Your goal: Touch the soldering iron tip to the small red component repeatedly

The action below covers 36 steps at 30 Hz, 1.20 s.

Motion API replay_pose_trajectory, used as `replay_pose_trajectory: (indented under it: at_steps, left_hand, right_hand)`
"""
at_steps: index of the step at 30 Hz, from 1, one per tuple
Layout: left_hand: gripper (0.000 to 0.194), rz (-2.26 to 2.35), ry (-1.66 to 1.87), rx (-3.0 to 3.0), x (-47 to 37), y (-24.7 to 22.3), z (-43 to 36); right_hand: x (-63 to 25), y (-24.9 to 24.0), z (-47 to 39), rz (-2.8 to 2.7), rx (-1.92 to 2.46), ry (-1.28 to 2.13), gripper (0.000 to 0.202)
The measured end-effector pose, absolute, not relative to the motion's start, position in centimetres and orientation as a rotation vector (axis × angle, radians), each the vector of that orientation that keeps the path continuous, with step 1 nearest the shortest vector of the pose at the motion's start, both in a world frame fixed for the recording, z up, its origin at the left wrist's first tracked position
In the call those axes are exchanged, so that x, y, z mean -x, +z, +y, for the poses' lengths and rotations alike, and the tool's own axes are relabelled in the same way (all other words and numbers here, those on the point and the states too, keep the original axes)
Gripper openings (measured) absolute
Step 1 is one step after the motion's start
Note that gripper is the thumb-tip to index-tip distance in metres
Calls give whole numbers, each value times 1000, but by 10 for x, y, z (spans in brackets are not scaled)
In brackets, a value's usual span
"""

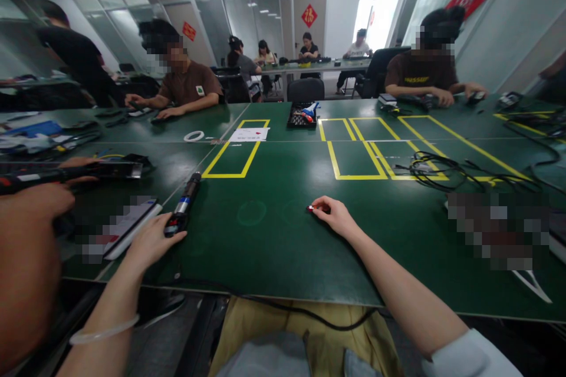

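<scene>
At the green table [274, 262], the right hand [336, 216] comes in over the near edge, the forearm slanting leftward and away from the body, with the wrist low above the surface. Its thumb and index finger are closed in a pinch on a small red piece [311, 209], which sits at the fingertips on the left, about midway along the table and closer to the near edge than the far one; the remaining fingers curl back toward the palm. The left hand [152, 240] reaches forward over the near edge, back upward, a white bracelet [105, 330] on its forearm. Its thumb stretches rightward beside the near end of a black cylindrical tool [188, 195] and the other fingers lie at that tool's left side, partly hidden; whether they are closed firmly round it I cannot tell. The tool points toward the far edge, its tip just short of a yellow tape outline [223, 177]. Just left of this hand lies a blurred flat device [128, 227]. Farther left, a co-worker's hand [38, 206] is at a long dark tool [62, 174]. Near the table's far edge stands a black tray [302, 125] of tools.
</scene>
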<state>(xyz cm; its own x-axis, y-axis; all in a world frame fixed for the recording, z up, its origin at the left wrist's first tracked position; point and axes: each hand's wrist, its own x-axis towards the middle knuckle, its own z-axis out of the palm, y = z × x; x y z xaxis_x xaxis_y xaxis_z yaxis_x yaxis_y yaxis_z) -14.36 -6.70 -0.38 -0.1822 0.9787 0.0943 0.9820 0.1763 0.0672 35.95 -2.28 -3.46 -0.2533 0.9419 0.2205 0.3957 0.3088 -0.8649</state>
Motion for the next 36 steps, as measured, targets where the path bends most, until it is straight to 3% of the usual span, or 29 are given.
replay_pose_trajectory:
  at_steps: [12, 28, 36]
  left_hand:
    - [73, -2484, -207, 1982, 91, 11, -63]
    - [59, -2002, -319, 2467, -140, 7, -21]
    - [56, -1824, -354, 2560, -200, -1, -25]
  right_hand:
    - [-356, -34, -23, -1818, 1173, 924, 20]
    - [-364, -37, -20, -1815, 1071, 808, 9]
    - [-371, -47, -16, -1831, 1095, 682, 4]
